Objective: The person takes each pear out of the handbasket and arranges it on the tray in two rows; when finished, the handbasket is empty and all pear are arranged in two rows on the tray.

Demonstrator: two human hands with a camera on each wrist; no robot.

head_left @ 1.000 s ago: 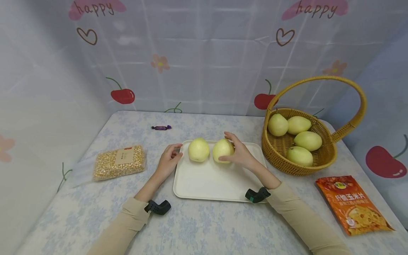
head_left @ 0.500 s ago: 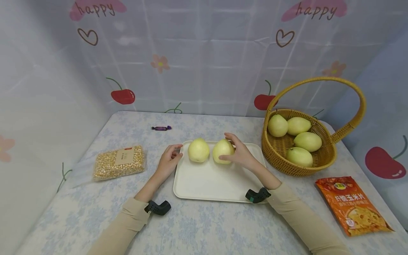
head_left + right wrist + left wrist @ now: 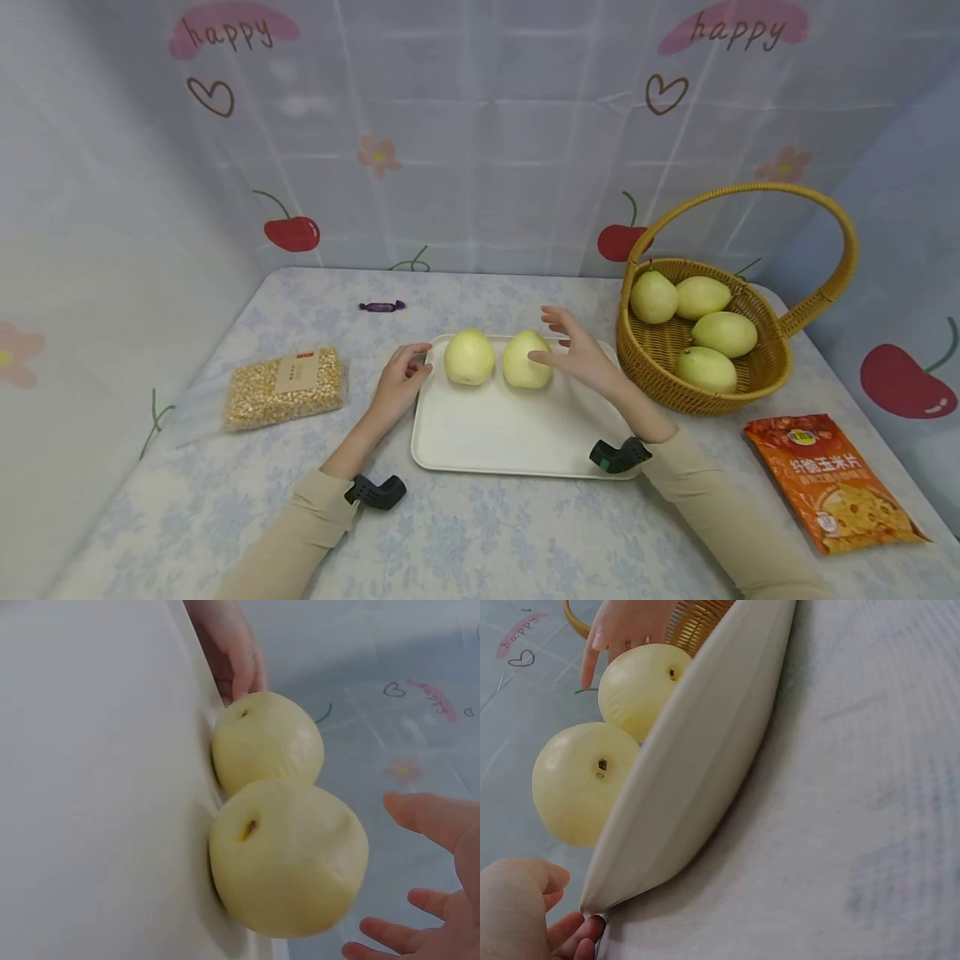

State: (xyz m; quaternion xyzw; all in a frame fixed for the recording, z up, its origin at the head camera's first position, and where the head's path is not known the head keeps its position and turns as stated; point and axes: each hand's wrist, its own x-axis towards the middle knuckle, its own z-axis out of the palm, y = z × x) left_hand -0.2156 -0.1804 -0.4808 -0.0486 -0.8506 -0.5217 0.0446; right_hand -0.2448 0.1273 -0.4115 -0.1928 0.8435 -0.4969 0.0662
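Two pale yellow-green pears (image 3: 469, 357) (image 3: 527, 360) stand side by side near the back of a white tray (image 3: 510, 433). At the tray's back left corner, my left hand (image 3: 396, 385) holds the rim with curled fingers, also seen in the left wrist view, where the hand (image 3: 525, 911) is at the tray's corner (image 3: 667, 795). My right hand (image 3: 585, 358) is spread just right of the right-hand pear; in the right wrist view a gap separates its fingers from that pear (image 3: 289, 859).
A wicker basket (image 3: 705, 402) with several pears stands right of the tray. An orange snack bag (image 3: 832, 483) lies at the right, a bag of corn kernels (image 3: 285, 387) at the left, and a purple-wrapped candy (image 3: 382, 307) behind the tray. A patterned curtain hangs behind.
My right hand has let go of the right-hand pear and moved slightly to the right, its fingers spreading. My left hand stays at the tray's corner.
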